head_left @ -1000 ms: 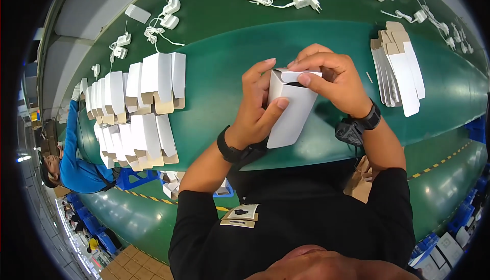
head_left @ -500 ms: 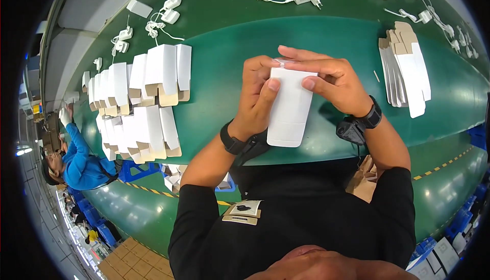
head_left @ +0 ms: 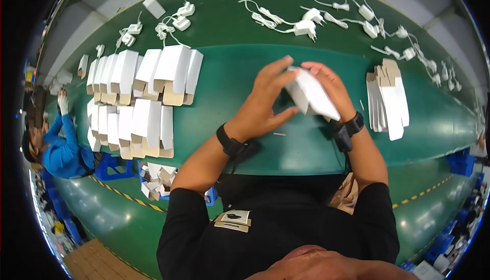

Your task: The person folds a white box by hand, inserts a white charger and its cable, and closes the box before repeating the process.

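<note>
Green surface point(head_left: 219, 137) here, white box point(head_left: 315, 95) held over its middle. Right hand's point(head_left: 334, 90) clamped on it; left hand's point(head_left: 260, 101) thumb and fingers are spread apart beside it. Loose grip could drop it, imo. Contents: can't tell. Blue bin point(head_left: 211, 195) below the near edge holds cartons point(head_left: 153, 183).

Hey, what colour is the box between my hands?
The visible sides of the box are white; it shows in the head view, slightly blurred.
</note>
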Demonstrator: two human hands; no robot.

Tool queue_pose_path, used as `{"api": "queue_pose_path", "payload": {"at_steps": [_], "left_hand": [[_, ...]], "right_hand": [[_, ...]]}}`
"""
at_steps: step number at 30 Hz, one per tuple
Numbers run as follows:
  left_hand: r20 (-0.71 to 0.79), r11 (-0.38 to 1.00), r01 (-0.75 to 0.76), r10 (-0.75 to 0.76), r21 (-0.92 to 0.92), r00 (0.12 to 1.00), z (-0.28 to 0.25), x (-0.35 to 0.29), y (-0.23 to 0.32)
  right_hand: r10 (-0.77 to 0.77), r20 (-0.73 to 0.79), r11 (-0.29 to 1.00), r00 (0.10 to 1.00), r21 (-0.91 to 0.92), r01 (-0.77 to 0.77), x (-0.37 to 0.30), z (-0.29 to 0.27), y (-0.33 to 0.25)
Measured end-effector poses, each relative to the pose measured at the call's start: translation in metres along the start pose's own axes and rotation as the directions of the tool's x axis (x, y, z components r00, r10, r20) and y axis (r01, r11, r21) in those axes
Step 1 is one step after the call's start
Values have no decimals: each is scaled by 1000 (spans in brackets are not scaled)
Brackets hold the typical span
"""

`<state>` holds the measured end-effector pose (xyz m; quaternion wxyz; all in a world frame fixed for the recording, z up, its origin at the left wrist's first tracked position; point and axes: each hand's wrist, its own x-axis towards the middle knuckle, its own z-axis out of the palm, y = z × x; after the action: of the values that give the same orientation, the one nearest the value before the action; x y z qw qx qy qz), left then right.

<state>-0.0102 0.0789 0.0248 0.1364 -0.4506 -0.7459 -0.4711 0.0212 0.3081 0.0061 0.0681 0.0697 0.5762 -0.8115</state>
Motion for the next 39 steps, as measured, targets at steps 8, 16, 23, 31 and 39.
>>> {"api": "queue_pose_path", "payload": {"at_steps": [8, 16, 23, 31, 39], "left_hand": [[-1, 772, 408, -468, -488, 884, -20, -9, -8], [-310, 670, 434, -697, -603, 646, -24, 11, -68], [-913, 695, 719, -301, -11, 276, -47, 64, -179], [-860, 615, 761, -486, -208, 158, -49, 86, -183], [-716, 774, 393, -622, -497, 318, -16, 58, -108]], "right_hand": [[-66, -53, 973, 996, -223, 52, -14, 33, -21], [-214, 131, 741, 968, -624, 248, -29, 20, -49], [-592, 0, 88, 806, -994, 65, -126, 4, -134], [-530, -255, -234, 809, -873, -428, -173, -94, -61], [-486, -454, -249, 747, -747, -617, -171, -67, -94]]}}
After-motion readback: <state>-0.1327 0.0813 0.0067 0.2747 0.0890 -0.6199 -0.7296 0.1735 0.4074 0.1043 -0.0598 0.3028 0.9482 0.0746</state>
